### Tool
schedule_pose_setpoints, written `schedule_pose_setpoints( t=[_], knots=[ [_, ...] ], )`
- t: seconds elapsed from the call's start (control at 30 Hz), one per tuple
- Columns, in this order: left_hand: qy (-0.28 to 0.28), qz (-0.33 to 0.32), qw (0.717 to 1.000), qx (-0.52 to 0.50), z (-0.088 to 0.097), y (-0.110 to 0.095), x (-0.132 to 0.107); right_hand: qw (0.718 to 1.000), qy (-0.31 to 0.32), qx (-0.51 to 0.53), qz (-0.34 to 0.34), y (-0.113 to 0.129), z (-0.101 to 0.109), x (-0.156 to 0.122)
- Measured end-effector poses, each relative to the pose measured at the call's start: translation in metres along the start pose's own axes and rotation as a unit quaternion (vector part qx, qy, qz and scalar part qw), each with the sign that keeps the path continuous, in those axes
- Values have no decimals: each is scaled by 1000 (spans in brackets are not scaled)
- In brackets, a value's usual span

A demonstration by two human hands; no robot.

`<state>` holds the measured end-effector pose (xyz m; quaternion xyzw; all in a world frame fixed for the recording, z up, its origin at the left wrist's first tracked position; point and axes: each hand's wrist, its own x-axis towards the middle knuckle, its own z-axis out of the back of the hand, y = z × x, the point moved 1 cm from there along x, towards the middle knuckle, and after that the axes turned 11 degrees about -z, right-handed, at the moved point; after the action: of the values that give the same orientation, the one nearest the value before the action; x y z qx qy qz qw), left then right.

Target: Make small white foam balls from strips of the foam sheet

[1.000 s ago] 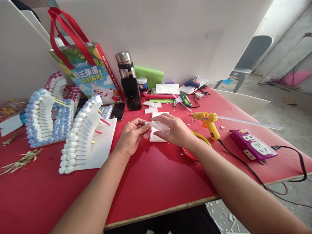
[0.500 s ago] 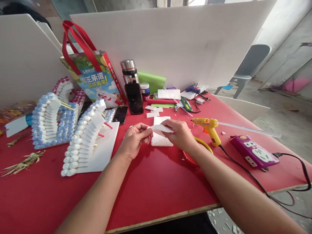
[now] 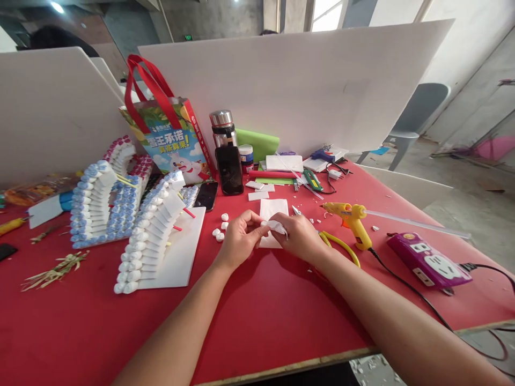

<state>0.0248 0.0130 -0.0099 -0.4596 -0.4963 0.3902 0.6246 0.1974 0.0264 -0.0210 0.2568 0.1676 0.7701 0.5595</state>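
Note:
My left hand (image 3: 240,239) and my right hand (image 3: 298,236) meet over the middle of the red table (image 3: 257,316). Both pinch a small crumpled piece of white tissue (image 3: 276,227) between their fingertips. Under them lies a flat stack of white tissue (image 3: 273,210). A few small white rolled balls (image 3: 221,227) lie just left of my left hand. A white model of stacked rolls on a white board (image 3: 155,236) stands further left.
A yellow glue gun (image 3: 349,220) and purple power strip (image 3: 428,260) with a black cable sit at the right. Scissors with yellow-green handles (image 3: 338,244) lie by my right wrist. A red-handled bag (image 3: 167,126), flask (image 3: 222,128), phones and craft scraps line the white back partition.
The tissue strip held stretched between my hands has been bunched up small as my hands came together. The camera has tilted up, and small white balls now show beside my left hand.

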Motion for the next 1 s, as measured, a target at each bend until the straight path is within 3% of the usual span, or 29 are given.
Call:
schedule_pose_setpoints(
  t=[0.37,1.0],
  knots=[
    [24,-115,982,150,0,4,-5,999,-6,50,3,-4,0,1],
    [17,-132,976,174,-1,2,-4,998,-22,50,19,-6,3,2]
  ],
)
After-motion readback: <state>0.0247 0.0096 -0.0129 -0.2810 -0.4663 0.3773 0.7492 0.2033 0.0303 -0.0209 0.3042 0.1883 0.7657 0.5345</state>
